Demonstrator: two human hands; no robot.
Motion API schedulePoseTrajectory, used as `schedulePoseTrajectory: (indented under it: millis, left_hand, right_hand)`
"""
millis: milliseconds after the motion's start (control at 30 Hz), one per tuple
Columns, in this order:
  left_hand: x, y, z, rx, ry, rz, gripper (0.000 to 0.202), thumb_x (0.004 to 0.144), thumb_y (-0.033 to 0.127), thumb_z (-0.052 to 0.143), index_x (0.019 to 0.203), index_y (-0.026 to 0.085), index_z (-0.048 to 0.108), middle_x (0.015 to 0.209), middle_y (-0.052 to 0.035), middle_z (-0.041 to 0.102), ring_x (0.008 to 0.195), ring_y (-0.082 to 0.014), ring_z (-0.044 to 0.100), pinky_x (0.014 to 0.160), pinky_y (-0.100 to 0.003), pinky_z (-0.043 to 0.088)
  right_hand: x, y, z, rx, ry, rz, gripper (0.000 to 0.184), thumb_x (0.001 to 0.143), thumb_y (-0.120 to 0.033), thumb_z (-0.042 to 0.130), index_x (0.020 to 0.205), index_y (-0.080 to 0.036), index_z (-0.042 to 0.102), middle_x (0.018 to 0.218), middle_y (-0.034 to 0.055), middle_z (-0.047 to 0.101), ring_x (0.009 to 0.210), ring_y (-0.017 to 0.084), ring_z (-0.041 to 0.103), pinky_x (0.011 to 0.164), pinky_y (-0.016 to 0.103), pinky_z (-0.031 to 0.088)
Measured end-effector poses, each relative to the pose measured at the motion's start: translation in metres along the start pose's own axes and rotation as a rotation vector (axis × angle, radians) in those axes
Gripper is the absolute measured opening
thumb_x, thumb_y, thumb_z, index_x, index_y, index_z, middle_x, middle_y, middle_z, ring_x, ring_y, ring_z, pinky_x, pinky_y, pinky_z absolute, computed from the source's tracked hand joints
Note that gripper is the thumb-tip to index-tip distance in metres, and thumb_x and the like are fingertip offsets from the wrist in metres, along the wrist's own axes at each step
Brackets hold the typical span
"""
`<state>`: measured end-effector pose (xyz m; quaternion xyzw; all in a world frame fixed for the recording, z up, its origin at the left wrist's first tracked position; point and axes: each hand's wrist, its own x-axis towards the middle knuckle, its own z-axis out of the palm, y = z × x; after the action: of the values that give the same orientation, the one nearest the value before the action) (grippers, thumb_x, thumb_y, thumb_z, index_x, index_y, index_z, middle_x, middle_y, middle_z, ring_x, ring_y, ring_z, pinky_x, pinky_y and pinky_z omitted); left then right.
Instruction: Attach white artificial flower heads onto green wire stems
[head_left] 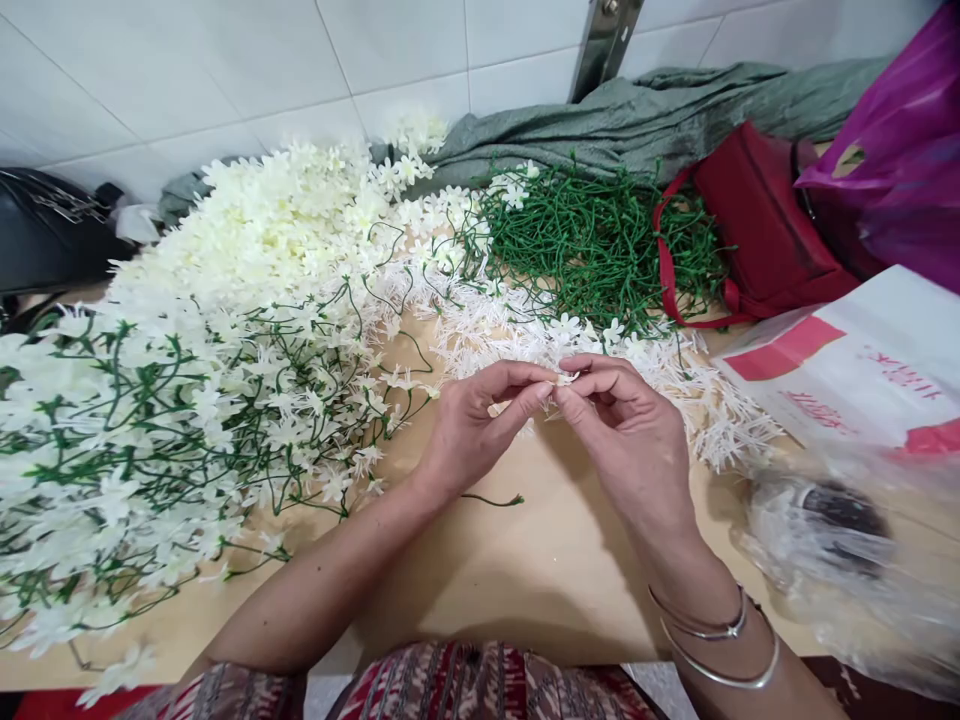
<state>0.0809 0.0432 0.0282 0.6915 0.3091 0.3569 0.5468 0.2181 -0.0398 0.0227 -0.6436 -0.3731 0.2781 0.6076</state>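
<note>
Close together above the table, my left hand (476, 430) and my right hand (630, 430) pinch a small white artificial flower piece (564, 379) between their fingertips. Fingers cover most of it, so its full shape is hidden. Below the hands, a single green plastic stem (495, 500) lies on the tabletop (517, 590). Just beyond my fingers spread loose white stamen pieces (487, 340) with thin spikes. To the left is a large heap of white flowers on green stems (225, 420), with cream petals (277, 220) piled behind it.
Bare green stems (585, 235) form a pile at the back. A red bag (772, 220), a purple plastic bag (892, 150), a white printed bag (847, 360) and a clear plastic bag (787, 530) crowd the right. Grey-green cloth (637, 110) lies along the tiled wall; a black bag (52, 230) sits far left.
</note>
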Motion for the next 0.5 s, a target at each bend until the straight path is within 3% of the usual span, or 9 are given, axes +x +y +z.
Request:
schedulePoseTrajectory:
  millis: [267, 400, 500]
  left_hand:
    - [0.0009, 0.0013, -0.0030, -0.008, -0.022, 0.062, 0.017, 0.100, 0.035, 0.071, 0.099, 0.020, 0.080, 0.095, -0.0056, 0.083, 0.085, -0.0154, 0.076, 0.083, -0.026, 0.061]
    - [0.0004, -0.0008, -0.0036, -0.006, -0.058, 0.059, 0.022, 0.101, 0.039, 0.070, 0.101, 0.018, 0.079, 0.097, -0.0069, 0.083, 0.086, -0.0162, 0.077, 0.083, -0.028, 0.062]
    - [0.0000, -0.0022, -0.0033, -0.030, -0.068, 0.040, 0.025, 0.100, 0.043, 0.072, 0.100, 0.020, 0.079, 0.098, -0.0062, 0.083, 0.087, -0.0168, 0.077, 0.084, -0.029, 0.062]
  right_hand:
    - [0.0004, 0.0028, 0.0006, 0.180, 0.013, -0.004, 0.015, 0.086, -0.031, 0.085, 0.083, -0.025, 0.072, 0.100, 0.0039, 0.076, 0.101, 0.022, 0.072, 0.094, 0.043, 0.057]
    - [0.0001, 0.0053, -0.0023, 0.103, 0.076, -0.047, 0.019, 0.083, -0.025, 0.087, 0.098, -0.026, 0.075, 0.090, -0.0012, 0.072, 0.086, 0.017, 0.067, 0.081, 0.034, 0.053]
    - [0.0005, 0.0036, -0.0056, 0.017, 0.031, -0.099, 0.015, 0.088, -0.024, 0.083, 0.101, -0.026, 0.078, 0.090, -0.0009, 0.072, 0.085, 0.017, 0.066, 0.079, 0.034, 0.050]
